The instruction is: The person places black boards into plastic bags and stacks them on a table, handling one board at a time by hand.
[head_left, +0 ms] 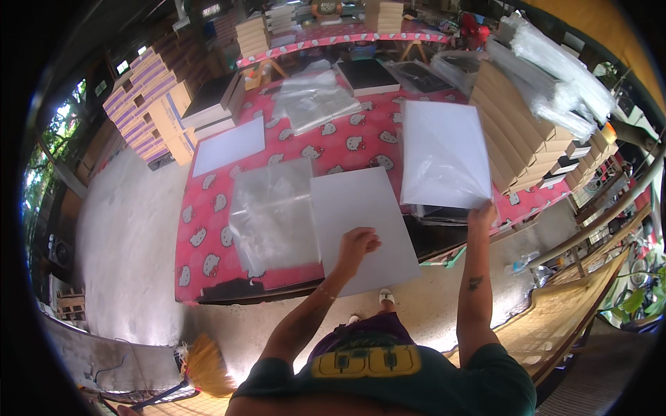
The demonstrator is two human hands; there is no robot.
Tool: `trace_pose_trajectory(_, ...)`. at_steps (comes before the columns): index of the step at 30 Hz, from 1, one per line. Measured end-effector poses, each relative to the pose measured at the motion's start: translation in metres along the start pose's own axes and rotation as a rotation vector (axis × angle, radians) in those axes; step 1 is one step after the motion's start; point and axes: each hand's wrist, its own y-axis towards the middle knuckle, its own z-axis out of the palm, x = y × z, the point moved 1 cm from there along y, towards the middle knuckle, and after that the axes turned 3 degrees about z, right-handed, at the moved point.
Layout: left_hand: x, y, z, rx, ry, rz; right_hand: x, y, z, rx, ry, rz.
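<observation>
Paper, one big pale sheet, lies right under my left hand as I look down from my head camera, its near edge jutting past the table edge. That hand is half open, fingers loosely bent, with nothing I can see in it; whether it touches the sheet I cannot tell. My right hand is closed at the near right corner of a white sheet in clear plastic — fingertips pinching the corner, it seems, though they are small in view. Some dark packs show below that sheet, just left of my right hand.

Left of my left hand, clear plastic bags lie flat on the pink tablecloth, next to the paper. Beyond them and farther left is another white sheet; ahead of both hands, more clear bags sit in a loose pile, with a black-topped stack behind them to the right. Past my right hand rises a tall pile of brown boxes — plastic-wrapped bundles lie on top.
</observation>
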Motion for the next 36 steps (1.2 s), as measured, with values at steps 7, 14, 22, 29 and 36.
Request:
trace_pose_trajectory(7, -0.052, -0.016, -0.156, -0.493, 1.339, 0.668, 0.0, 0.029, -0.021, -0.052, -0.13, 0.018)
trace_pose_trajectory(14, -0.06, -0.049, -0.219, -0.468, 1.774, 0.052, 0.021, 0.016, -0.017, -0.337, -0.511, -0.156)
trace_pose_trajectory(22, -0.089, -0.046, -0.064, -0.315, 0.811, 0.601, -0.024, -0.233, 0.051, 1.256, -0.593, 0.595)
trace_pose_trajectory(29, -0.118, -0.039, -0.033, -0.21, 0.828, 0.662, -0.03, -0.254, 0.071, 0.993, -0.516, 0.56)
trace_pose_trajectory(36, -0.121, -0.034, -0.033, -0.111, 0.704, 0.579, -0.054, -0.266, 0.04, 0.962, -0.339, 0.971)
